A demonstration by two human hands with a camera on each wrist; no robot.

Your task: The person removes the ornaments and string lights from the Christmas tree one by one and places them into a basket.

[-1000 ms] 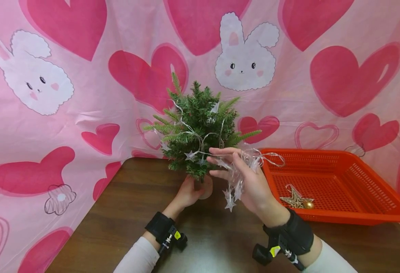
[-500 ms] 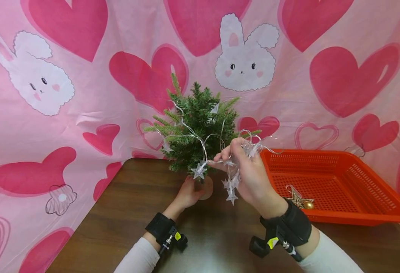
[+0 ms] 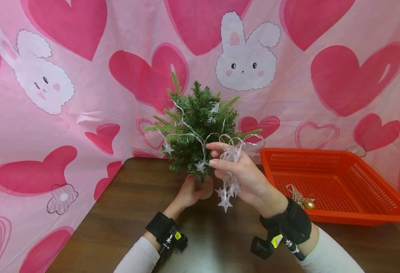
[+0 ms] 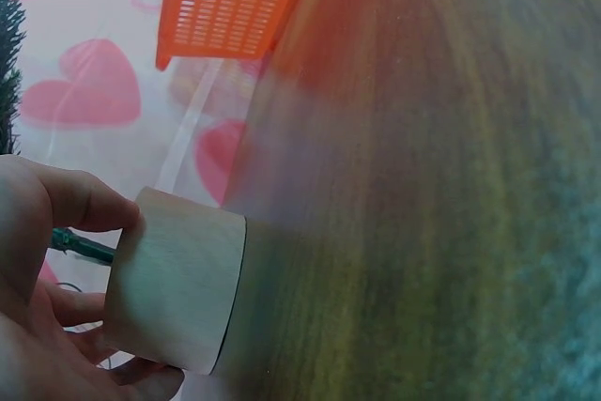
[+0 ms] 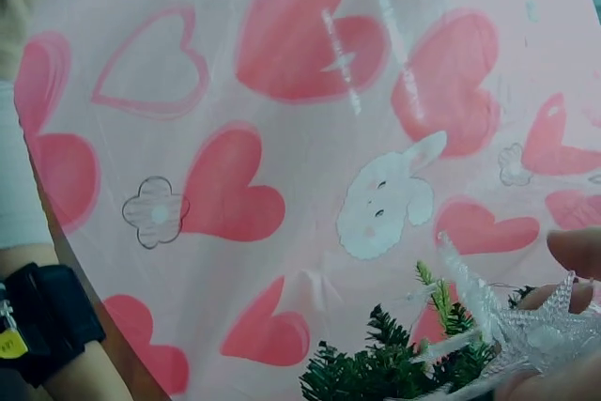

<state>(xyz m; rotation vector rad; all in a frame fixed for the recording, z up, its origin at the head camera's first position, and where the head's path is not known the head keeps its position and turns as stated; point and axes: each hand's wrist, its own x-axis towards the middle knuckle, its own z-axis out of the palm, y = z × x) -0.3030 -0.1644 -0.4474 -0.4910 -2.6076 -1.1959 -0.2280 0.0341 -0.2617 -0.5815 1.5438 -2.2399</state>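
A small artificial Christmas tree stands at the table's back edge with clear string lights draped over its branches. My left hand grips its round, pale wooden base, thumb and fingers on the rim in the left wrist view. Right of the tree, my right hand holds the bunched remainder of the string lights, its thumb and index finger close to the front branches. Clear plastic stars dangle below the palm. One star light rests against the lower front branches. A larger star shows by the fingers in the right wrist view.
An orange plastic basket stands on the right of the brown wooden table. Inside it lie a gold glitter star and a small gold ball. A pink cloth with hearts and rabbits hangs behind.
My right hand's spread fingers have closed in, and the bunched lights have shifted left toward the tree. One star light swung forward, then back against the branches. My left hand stays on the base.
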